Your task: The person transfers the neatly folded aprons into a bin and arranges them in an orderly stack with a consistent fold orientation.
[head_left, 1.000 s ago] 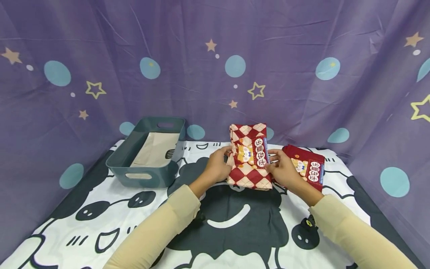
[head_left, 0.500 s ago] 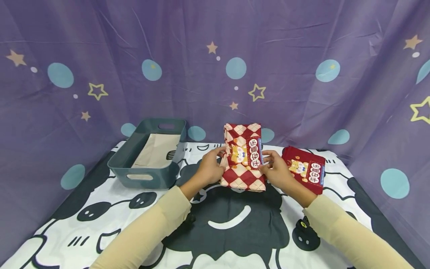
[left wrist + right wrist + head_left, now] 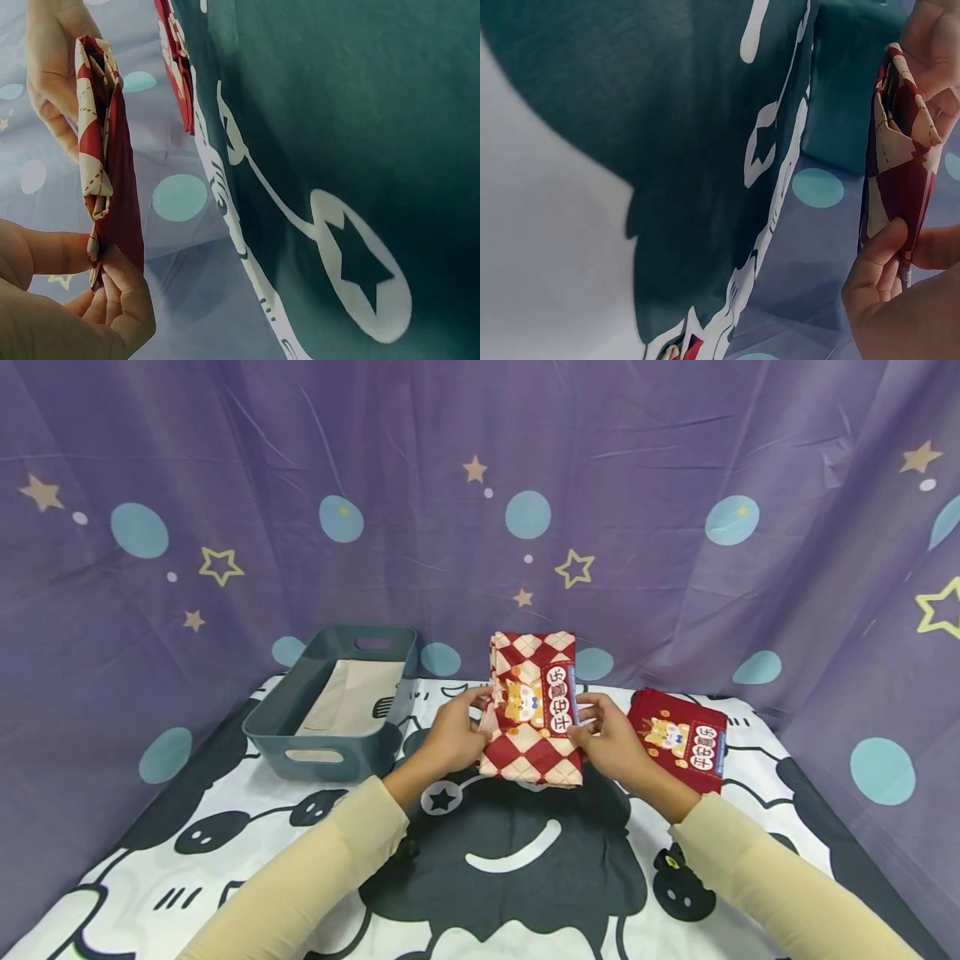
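A folded red-and-cream checkered cloth (image 3: 525,752), printed with a cartoon animal and Chinese characters, is held upright above the table. My left hand (image 3: 454,732) pinches its left edge between thumb and fingers. At the right edge, my right hand (image 3: 611,739) grips it the same way. The left wrist view shows the cloth (image 3: 124,195) edge-on, its layers stacked and a plain dark-red side facing the table. From the right wrist, the folded layers gape a little at the top. To the right lies a second folded cloth, dark red (image 3: 667,760), with a similar print.
A blue-green plastic basket (image 3: 315,768) with handle holes stands at the left, a folded beige cloth (image 3: 352,693) lying inside. The table carries a black-and-white cartoon tablecloth (image 3: 517,893). Behind it hangs a purple curtain (image 3: 637,602) with stars and dots.
Both hands have shifted to the left with the checkered cloth between them, widening its distance from the dark-red one. Their hold looks the same. Basket and dark-red cloth stay in place.
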`<state>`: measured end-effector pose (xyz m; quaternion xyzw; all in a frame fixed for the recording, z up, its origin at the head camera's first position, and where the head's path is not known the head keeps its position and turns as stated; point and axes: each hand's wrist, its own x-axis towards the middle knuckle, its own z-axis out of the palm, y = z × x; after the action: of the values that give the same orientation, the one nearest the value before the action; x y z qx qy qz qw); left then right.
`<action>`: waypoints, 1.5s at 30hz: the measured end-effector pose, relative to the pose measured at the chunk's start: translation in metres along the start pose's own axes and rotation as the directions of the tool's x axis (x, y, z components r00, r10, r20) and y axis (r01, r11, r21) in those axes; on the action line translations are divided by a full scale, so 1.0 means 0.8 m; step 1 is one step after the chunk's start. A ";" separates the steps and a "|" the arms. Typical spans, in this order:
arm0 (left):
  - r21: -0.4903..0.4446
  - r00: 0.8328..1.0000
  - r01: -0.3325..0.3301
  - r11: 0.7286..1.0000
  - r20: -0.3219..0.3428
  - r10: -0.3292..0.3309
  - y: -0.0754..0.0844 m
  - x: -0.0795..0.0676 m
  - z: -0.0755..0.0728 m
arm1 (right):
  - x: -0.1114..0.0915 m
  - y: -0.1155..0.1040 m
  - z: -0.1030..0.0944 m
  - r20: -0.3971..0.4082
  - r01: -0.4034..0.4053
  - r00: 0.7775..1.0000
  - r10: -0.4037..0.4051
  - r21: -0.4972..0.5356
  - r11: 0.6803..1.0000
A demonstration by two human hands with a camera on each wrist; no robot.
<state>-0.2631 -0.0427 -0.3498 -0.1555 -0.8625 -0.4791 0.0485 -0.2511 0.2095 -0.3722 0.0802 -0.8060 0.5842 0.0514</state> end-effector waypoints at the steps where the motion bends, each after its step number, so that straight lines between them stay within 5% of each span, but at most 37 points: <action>1: -0.003 1.000 0.000 1.000 0.002 0.000 0.000 0.000 -0.001 | 0.000 -0.001 0.001 0.001 0.003 1.000 -0.003 0.001 1.000; 45: 0.041 1.000 -0.019 0.999 -0.025 0.020 0.012 0.004 -0.114 | 0.036 -0.094 0.052 0.040 0.147 0.988 -0.149 0.061 0.987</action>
<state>-0.2689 -0.1142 -0.2923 -0.1568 -0.8700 -0.4627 0.0670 -0.2651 0.1451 -0.3098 0.1542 -0.7815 0.5999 0.0744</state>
